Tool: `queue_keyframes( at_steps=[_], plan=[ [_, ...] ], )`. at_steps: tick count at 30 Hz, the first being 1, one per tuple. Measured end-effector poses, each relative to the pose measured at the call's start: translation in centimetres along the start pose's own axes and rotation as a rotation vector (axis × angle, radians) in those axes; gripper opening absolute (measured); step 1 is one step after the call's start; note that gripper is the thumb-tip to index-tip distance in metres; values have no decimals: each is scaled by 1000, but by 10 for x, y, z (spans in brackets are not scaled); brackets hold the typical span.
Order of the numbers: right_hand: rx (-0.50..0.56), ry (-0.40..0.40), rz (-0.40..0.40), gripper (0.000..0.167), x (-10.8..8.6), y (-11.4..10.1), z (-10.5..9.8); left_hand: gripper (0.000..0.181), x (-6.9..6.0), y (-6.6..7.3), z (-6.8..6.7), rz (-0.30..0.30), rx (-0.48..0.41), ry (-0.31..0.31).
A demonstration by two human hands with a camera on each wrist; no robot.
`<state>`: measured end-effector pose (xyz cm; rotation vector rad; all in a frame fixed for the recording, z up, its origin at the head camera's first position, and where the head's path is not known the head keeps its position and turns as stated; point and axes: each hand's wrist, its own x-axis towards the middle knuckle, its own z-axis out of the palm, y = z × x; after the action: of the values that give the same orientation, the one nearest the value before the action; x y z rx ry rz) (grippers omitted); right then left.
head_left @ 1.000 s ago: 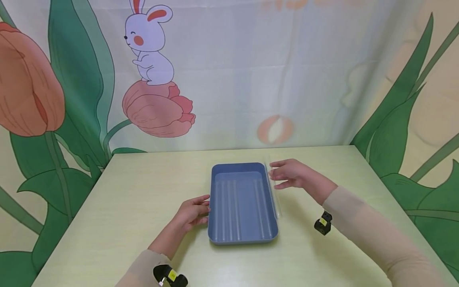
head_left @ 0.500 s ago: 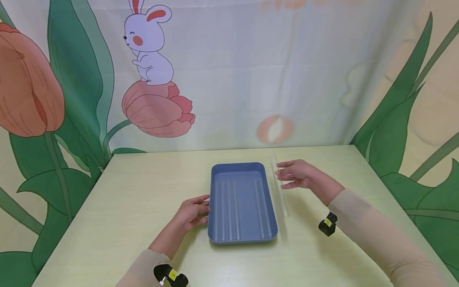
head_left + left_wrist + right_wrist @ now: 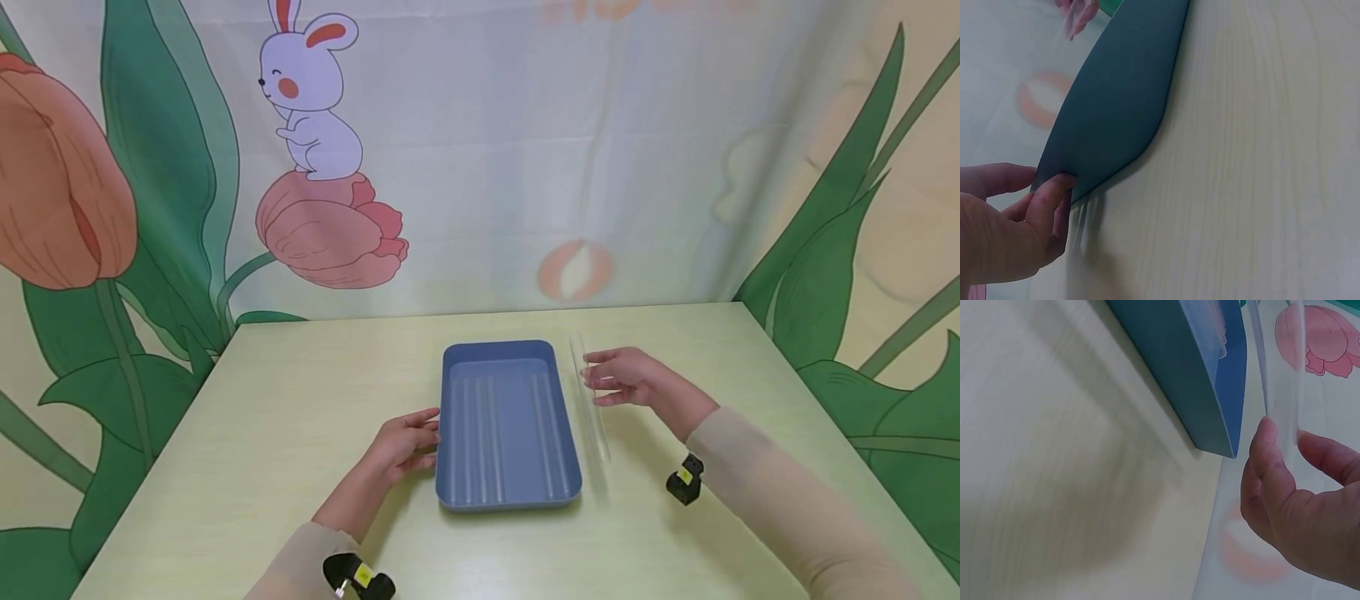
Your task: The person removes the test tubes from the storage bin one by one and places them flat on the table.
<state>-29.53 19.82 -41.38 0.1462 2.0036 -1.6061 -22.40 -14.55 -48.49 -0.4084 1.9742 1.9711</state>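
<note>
A blue rectangular tray [image 3: 517, 433] with lengthwise ribs in its floor lies on the table in the head view. My left hand [image 3: 405, 444] touches the tray's left wall with its fingertips; in the left wrist view that hand [image 3: 1016, 225] is against the outside of the wall. To the right of the tray, my right hand [image 3: 622, 377] pinches a long, clear plastic piece [image 3: 600, 433] above the table. Seen in the right wrist view, the see-through piece [image 3: 1284, 381] sits between the thumb and fingertips of that hand [image 3: 1304, 506], apart from the tray.
The pale wood-grain table [image 3: 330, 375] extends around the tray on all sides. Behind it hangs a curtain [image 3: 480, 167] printed with a rabbit and tulips. A black camera is worn at each wrist.
My right hand has carried the clear plastic piece rightward from the tray's right edge, then slightly toward me, leaving a gap. The left hand and tray have stayed in place.
</note>
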Motion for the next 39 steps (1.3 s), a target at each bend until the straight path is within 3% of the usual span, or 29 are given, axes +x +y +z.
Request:
queue_keyframes(
  at_steps=[17, 25, 32, 39],
  plan=[
    [22, 35, 30, 63, 22, 31, 3, 55, -1, 0, 0, 8, 12, -10],
    [50, -4, 8, 63, 54, 54, -9, 56, 1, -1, -1, 13, 8, -15],
    [17, 46, 46, 63, 38, 42, 7, 57, 0, -1, -3, 14, 5, -22],
    [3, 56, 63, 64, 42, 46, 10, 56, 0, -2, -2, 10, 4, -21]
  ],
)
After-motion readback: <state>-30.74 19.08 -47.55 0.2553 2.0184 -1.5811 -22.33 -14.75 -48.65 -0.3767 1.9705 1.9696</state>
